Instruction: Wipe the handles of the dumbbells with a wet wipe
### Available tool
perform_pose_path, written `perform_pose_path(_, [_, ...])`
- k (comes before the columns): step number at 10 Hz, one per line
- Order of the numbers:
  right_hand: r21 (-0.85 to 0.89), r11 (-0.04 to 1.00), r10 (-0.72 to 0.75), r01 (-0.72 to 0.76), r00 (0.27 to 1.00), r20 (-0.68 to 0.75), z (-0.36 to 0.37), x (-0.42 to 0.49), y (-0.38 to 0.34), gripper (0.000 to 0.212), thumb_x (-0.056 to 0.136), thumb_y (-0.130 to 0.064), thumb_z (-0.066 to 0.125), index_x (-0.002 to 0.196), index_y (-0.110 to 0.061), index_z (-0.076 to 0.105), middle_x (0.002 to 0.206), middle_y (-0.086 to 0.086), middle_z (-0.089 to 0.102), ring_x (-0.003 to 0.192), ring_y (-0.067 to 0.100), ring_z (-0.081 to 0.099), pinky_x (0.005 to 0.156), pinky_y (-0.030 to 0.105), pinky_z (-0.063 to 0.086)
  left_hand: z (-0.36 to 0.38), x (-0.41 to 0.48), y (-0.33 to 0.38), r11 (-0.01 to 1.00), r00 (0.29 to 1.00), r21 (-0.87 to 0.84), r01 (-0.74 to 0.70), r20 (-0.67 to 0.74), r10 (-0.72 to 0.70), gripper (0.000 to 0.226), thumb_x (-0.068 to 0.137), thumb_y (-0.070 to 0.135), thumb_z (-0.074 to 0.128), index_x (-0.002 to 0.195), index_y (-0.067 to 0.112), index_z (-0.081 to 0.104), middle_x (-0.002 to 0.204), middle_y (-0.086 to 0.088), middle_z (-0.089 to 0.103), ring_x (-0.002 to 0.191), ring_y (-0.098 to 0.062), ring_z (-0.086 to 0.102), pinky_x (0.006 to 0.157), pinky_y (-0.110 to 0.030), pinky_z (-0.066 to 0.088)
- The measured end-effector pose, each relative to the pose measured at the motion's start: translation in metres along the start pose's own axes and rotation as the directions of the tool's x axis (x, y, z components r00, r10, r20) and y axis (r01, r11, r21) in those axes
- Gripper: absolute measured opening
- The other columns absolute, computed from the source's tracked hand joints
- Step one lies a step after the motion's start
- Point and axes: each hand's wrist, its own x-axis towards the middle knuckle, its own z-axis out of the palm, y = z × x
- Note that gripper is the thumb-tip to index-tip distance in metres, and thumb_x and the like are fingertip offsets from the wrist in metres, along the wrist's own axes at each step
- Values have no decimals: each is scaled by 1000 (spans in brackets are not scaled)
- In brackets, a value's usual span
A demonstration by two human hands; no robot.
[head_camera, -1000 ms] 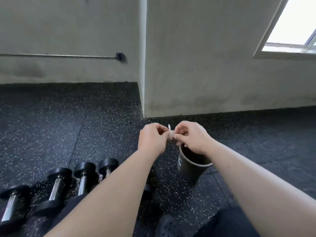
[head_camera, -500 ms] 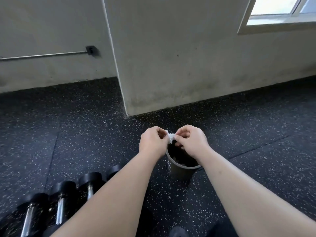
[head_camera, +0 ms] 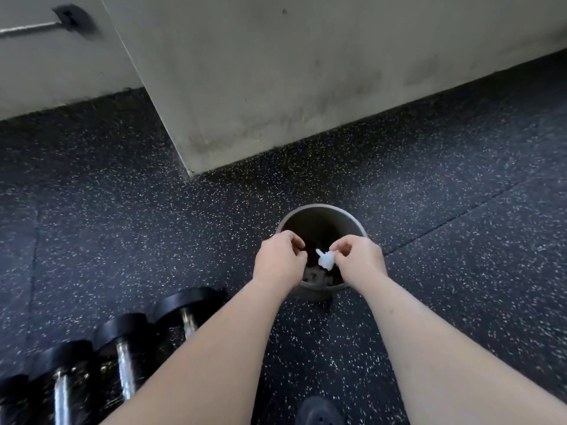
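Loosely crumpled, the white wet wipe [head_camera: 325,261] hangs from right hand [head_camera: 359,259].

A round dark bin [head_camera: 322,220] stands on the speckled black floor [head_camera: 122,216], near a grey concrete wall corner [head_camera: 245,87].

white wipe [head_camera: 325,261], black floor [head_camera: 153,216] (white-speckled)

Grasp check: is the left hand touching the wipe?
Apart. Head view shows a dark gap between left hand and wipe; right hand alone pinches it over the bin.
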Motion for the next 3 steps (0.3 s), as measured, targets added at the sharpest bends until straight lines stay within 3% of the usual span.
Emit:
perform_pose_path(1, [-93, 996, 2, -1, 1000, 12, 11, 15, 9, 19, 96, -19, 65, 90, -35, 72, 98, -9, 72, 93, 17, 67, 86, 33, 57, 12, 14, -6, 995, 997, 81, -54, 60, 49, 14, 95, 24, 69, 108, 30, 71, 93, 14, 70, 94, -12, 66, 89, -33, 57])
perform_pose_path(2, [-159, 986, -49, 50, 999, 14, 23, 27, 13, 22, 99, -17, 61, 97, -38, 68, 104, -9, 69, 93, 15, 64, 78, 25, 48, 24, 24, -8, 985, 991, 133, -108, 94, 96, 18, 97, 24, 66, 114, 29, 70, 101, 11, 72, 101, -15, 65, 91, -35, 56])
perform_pose_path(3, [-169, 986, -3, 4, 1000, 8, 30, 38, 13, 32, 99, -11, 57, 114, -37, 69, 110, -9, 69, 98, 14, 63, 82, 22, 45, 36, 33, -7, 963, 981, 225, -146, 162, 110, 27, 99, 25, 63, 125, 26, 67, 115, 4, 71, 110, -21, 63, 95, -41, 54])
